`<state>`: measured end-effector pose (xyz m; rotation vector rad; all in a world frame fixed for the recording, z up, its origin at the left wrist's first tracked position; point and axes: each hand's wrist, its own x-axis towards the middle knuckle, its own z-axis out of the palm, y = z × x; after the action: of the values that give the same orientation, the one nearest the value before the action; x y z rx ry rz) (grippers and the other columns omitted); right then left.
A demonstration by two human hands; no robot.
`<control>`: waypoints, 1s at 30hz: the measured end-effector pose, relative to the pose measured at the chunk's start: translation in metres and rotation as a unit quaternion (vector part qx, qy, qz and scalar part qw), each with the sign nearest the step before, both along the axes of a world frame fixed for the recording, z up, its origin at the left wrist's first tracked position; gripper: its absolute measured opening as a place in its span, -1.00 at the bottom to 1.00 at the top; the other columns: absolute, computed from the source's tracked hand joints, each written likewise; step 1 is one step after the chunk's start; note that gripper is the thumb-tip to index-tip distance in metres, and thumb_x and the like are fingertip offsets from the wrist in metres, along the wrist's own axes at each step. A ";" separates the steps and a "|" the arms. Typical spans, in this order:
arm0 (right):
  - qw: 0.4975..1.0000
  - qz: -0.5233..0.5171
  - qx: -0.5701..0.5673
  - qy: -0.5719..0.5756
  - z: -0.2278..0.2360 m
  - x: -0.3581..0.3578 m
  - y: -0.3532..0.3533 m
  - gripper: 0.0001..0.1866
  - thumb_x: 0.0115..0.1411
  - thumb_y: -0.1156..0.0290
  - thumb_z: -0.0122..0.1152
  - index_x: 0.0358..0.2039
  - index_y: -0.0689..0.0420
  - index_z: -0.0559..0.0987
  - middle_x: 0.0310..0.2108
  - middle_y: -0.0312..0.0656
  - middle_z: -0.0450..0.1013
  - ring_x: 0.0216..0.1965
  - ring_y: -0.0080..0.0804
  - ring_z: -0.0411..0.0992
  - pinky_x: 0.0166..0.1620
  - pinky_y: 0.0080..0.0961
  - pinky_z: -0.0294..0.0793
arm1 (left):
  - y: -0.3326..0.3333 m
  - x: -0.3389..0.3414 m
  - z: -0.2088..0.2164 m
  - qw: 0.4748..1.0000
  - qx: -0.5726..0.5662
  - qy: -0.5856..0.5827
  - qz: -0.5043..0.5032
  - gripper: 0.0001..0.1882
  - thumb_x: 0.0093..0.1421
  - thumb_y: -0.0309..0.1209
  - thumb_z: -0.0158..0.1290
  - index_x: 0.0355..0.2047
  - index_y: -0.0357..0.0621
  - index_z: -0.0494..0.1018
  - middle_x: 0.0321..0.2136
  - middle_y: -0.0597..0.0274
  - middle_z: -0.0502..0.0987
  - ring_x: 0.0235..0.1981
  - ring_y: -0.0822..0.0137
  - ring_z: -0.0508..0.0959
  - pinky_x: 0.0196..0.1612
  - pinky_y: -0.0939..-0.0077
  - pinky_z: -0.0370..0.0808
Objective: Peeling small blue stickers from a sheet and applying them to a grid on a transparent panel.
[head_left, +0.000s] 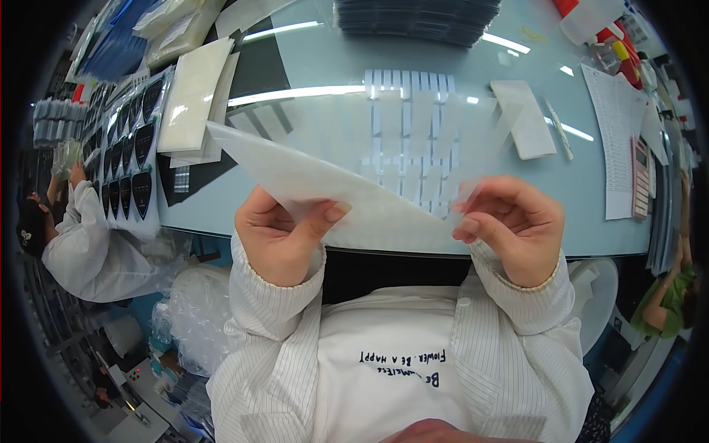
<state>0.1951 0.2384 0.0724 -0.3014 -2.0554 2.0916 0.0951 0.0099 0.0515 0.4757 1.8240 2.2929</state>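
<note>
My left hand (282, 242) is closed to a pinch, thumb on top, on a folded translucent sheet (317, 181) held over the near edge of the glass table (546, 203); the fingers beneath are partly hidden by it. My right hand (521, 225) is half curled, thumb and forefinger nearly together at the sheet's right end, where a clear film (468, 193) shows. Glare and transparency blur the film's outline; I cannot tell whether it is a separate layer. Pale strips (406, 133) lie beyond the sheet, their near ends covered.

The dark stack (417, 18) at the far side is cut off by the top edge. Containers: plastic packets (177, 33) at upper left, also cut off, with pale contents I cannot identify; a crumpled clear bag (196, 317) below the table edge, contents indistinct.
</note>
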 end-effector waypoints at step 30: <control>0.937 -0.272 0.157 0.151 -0.014 0.013 0.105 -0.95 0.26 0.50 0.22 -0.28 0.18 0.55 -0.37 -0.23 0.52 -0.53 -0.64 0.33 -0.44 -0.69 0.28 | -0.071 -0.132 -0.022 0.751 -0.614 0.209 0.128 -0.56 0.02 -0.14 0.36 -0.29 -0.27 0.57 -0.43 -0.02 0.63 -0.48 0.09 0.61 -0.31 0.30 0.53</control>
<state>0.2081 0.3435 0.0582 -0.4108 -1.8161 1.3682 -0.0367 -0.0609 0.0300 0.4883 3.1774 0.5884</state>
